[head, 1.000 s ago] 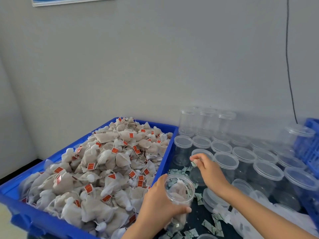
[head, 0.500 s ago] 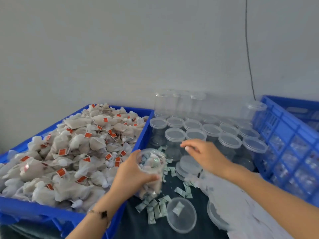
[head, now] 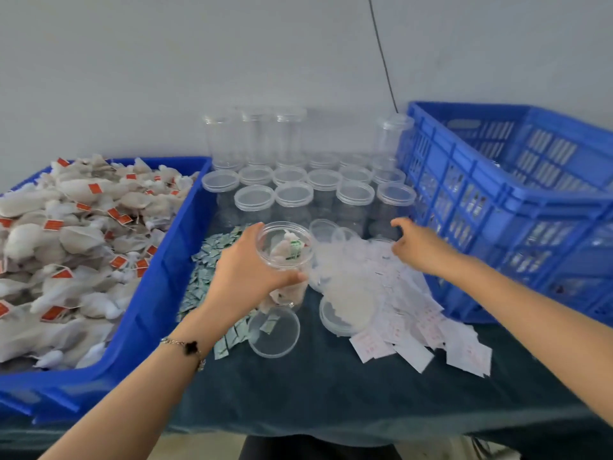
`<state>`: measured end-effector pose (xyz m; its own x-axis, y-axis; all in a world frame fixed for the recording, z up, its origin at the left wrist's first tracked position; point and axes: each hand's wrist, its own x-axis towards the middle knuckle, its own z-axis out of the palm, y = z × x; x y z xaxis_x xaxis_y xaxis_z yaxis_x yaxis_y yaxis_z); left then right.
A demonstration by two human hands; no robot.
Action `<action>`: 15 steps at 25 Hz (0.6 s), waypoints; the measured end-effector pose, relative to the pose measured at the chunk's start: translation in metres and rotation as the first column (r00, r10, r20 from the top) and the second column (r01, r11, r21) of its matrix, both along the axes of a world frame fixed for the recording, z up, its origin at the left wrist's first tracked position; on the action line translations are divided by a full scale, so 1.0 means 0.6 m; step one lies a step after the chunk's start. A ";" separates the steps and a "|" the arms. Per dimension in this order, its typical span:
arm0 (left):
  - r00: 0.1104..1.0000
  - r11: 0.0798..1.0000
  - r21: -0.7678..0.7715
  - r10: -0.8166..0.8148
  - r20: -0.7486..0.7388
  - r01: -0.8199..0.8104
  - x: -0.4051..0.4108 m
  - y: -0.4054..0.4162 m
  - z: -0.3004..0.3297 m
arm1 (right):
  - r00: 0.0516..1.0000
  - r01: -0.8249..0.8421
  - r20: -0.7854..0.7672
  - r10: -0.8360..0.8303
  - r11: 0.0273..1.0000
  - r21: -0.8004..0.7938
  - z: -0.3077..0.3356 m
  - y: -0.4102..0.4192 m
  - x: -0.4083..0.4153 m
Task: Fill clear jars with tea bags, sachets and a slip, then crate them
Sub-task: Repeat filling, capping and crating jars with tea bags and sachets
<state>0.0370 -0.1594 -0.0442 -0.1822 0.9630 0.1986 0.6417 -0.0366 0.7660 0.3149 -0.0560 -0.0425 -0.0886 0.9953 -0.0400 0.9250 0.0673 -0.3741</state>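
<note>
My left hand [head: 245, 277] grips an open clear jar [head: 286, 257] holding tea bags and a green sachet, just above the dark cloth. My right hand [head: 418, 245] hovers with loosely curled fingers over the pile of white paper slips [head: 404, 313], holding nothing that I can see. Small grey-green sachets [head: 207, 270] lie scattered left of the jar. A blue bin on the left is heaped with tea bags [head: 66, 234] with red tags. The blue slatted crate [head: 504, 207] stands at the right.
Several lidded empty clear jars [head: 292, 194] stand in rows against the wall, some stacked. Loose clear lids [head: 273, 333] lie on the dark cloth [head: 331, 393] in front of the held jar. A black cable [head: 381, 51] hangs down the wall.
My right hand moved right from above the jars and lids to the slip pile near the crate. My left hand kept the jar. The view swung right and down.
</note>
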 end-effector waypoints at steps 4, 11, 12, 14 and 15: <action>0.995 0.995 -0.030 -0.099 -0.030 0.098 0.080 0.026 0.004 | 0.962 -0.094 0.230 0.148 0.968 -0.232 -0.089 -0.026 -0.002; 0.983 0.983 -0.023 -0.185 -0.016 0.184 0.142 0.044 0.003 | 0.879 -0.159 0.441 0.181 0.983 -0.087 -0.149 -0.059 0.007; 0.981 0.980 -0.026 -0.196 -0.014 0.195 0.144 0.045 0.003 | 0.864 -0.191 0.464 0.195 0.980 -0.058 -0.149 -0.063 0.009; 0.978 0.977 -0.028 -0.210 -0.004 0.210 0.146 0.047 0.007 | 0.866 -0.229 0.455 0.205 0.973 -0.002 -0.148 -0.067 0.011; 0.977 0.977 -0.028 -0.212 0.001 0.212 0.146 0.047 0.010 | 0.883 -0.237 0.424 0.201 0.971 0.034 -0.147 -0.067 0.011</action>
